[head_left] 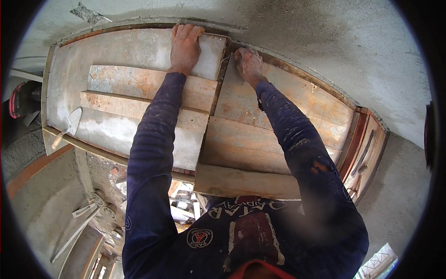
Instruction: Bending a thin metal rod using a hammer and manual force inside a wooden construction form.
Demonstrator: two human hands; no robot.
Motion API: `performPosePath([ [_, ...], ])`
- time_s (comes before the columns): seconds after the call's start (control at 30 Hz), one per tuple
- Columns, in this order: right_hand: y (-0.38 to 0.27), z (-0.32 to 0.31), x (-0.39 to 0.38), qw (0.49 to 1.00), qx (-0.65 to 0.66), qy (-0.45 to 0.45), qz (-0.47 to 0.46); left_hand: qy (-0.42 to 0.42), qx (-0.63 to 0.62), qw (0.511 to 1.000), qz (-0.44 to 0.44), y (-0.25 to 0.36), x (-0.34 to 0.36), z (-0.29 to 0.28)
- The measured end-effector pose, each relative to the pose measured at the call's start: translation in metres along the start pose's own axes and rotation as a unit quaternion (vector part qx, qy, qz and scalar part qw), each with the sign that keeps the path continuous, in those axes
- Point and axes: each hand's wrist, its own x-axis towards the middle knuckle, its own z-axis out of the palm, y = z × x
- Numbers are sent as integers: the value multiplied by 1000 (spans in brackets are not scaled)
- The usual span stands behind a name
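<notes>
My left hand (186, 50) has its fingers bent over the wooden strip (134, 29) along the far edge of a plaster-smeared panel (125, 46), against the wall. To its right, my right hand (250, 64) is closed at the far corner of a bare wooden panel (246, 97), beside the upright divider board (218, 88). A thin wire-like strand (227, 57) shows by its fingertips; what they pinch is hidden. Two loose planks (125, 80) lie on the left panel under my left forearm. A trowel (73, 122) rests at that panel's near left edge.
Rough grey wall (325, 56) rises behind the panels. A reddish board (354, 145) closes the right end, and a plank (246, 181) runs along the near edge. Far below lie scrap wood and rubble (183, 209). A dark red-trimmed object (21, 100) sits at the left.
</notes>
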Motion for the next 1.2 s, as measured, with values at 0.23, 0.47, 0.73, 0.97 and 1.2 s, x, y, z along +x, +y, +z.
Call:
performPosePath([
  [0.23, 2, 4, -1, 1000, 4, 25, -13, -10, -3, 1000, -3, 2, 0, -1],
  [0.47, 6, 8, 1, 999, 32, 1, -2, 1, 2, 1000, 8, 2, 0, -1],
  [0.73, 16, 2, 0, 999, 20, -9, -41, 15, 3, 1000, 22, 4, 0, -4],
  [0.97, 17, -2, -2, 998, 31, 14, -48, -2, 4, 1000, 13, 6, 1, -3],
  [1.2, 14, -7, 2, 999, -6, -1, -36, -9, 0, 1000, 16, 5, 0, -4],
])
